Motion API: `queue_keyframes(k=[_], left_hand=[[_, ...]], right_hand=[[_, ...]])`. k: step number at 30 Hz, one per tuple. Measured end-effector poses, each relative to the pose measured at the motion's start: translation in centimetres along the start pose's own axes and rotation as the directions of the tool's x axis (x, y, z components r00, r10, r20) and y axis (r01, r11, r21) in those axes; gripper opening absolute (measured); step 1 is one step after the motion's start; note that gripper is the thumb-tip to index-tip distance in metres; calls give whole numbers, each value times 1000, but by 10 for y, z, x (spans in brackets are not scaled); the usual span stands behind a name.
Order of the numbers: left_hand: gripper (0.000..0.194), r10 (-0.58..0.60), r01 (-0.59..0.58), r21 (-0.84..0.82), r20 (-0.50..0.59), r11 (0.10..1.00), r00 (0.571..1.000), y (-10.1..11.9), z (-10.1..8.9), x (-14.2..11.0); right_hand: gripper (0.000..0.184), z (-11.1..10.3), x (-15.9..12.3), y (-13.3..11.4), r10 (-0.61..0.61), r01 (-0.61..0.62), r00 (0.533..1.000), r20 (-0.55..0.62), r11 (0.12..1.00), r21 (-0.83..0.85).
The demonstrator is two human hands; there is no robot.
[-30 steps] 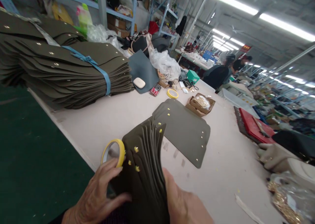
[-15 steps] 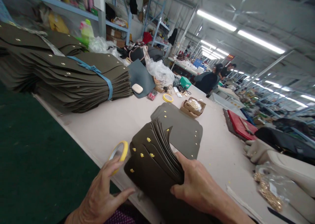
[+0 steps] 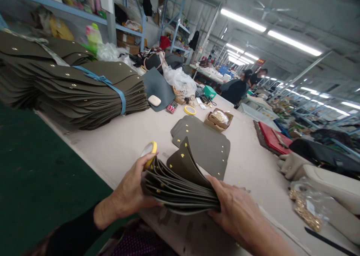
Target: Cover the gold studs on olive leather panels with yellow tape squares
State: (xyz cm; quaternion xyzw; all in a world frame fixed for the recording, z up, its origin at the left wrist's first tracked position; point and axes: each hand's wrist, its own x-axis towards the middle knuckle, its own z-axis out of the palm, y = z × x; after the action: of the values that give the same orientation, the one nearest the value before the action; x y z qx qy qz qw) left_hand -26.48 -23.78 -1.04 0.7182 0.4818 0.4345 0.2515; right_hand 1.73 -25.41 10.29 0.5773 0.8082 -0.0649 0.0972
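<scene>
Head camera: from where I stand, a bundle of olive sheets (image 3: 181, 190) is held up by the near edge of the table (image 3: 123, 143). At its nine o'clock, the left hand (image 3: 129, 190) has fingers curled over the top and thumb below, pinching that end between them. A yellow tape roll (image 3: 154, 148) sits against those fingers, toward the bundle's eleven o'clock; whether it is hooked on one, I can't fairly say, as the hand hides part of it. The right hand (image 3: 234, 207), past three o'clock, grips the other end, fingers above and thumb beneath. One raised sheet (image 3: 182, 168) stands up from the bundle toward twelve, dotted with yellow bits (image 3: 182, 155). Flat sheets (image 3: 206, 141) lie at one o'clock, with a cardboard box (image 3: 211, 124) beyond them, and a tied stack (image 3: 92, 96) at ten. I'd judge the step in hand to be gathering and evening the sheets; the next move seems to call for matched pressure at both ends, lest one slide out.
</scene>
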Motion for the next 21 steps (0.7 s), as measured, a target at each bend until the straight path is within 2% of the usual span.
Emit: queue_keyframes(k=[3, 5, 7, 10, 13, 15, 18, 19, 20, 21], left_hand=[[86, -17, 20, 20, -135, 1000, 991, 12, 20, -5], [79, -17, 36, 82, -223, 996, 975, 17, 28, -11], [76, 8, 15, 95, -236, 995, 972, 19, 33, -16], [79, -37, 26, -61, -178, 998, 983, 14, 33, -21], [88, -97, 67, -217, -134, 974, 986, 9, 24, -20], [90, -69, 25, -225, -187, 974, 980, 12, 10, -14], [85, 27, -48, -67, -288, 997, 957, 36, -16, 5], [83, 81, -76, 29, -279, 997, 957, 49, -22, 15], [86, 149, -124, 131, -201, 984, 968, 64, -26, 25], [91, 239, -220, 206, -72, 954, 968, 78, -27, 37]], right_hand=[[54, -4, 3, 7, 90, -89, 995, -39, 996, 30], [56, -2, 6, 9, 125, -124, 989, -84, 992, 26], [60, 1, 7, 8, 105, -104, 990, -99, 995, 10], [63, 6, 7, 6, 39, -39, 997, -71, 999, 7], [57, 7, 6, 7, 60, -59, 994, -86, 998, 14], [52, 8, 5, 8, 85, -84, 992, -91, 996, 20], [48, 9, 4, 8, 85, -81, 992, -95, 996, 43], [47, 10, 4, 8, 81, -76, 991, -109, 996, 48], [46, 11, 4, 7, 78, -72, 989, -126, 996, 50], [44, 11, 4, 6, 80, -74, 987, -141, 996, 47]])
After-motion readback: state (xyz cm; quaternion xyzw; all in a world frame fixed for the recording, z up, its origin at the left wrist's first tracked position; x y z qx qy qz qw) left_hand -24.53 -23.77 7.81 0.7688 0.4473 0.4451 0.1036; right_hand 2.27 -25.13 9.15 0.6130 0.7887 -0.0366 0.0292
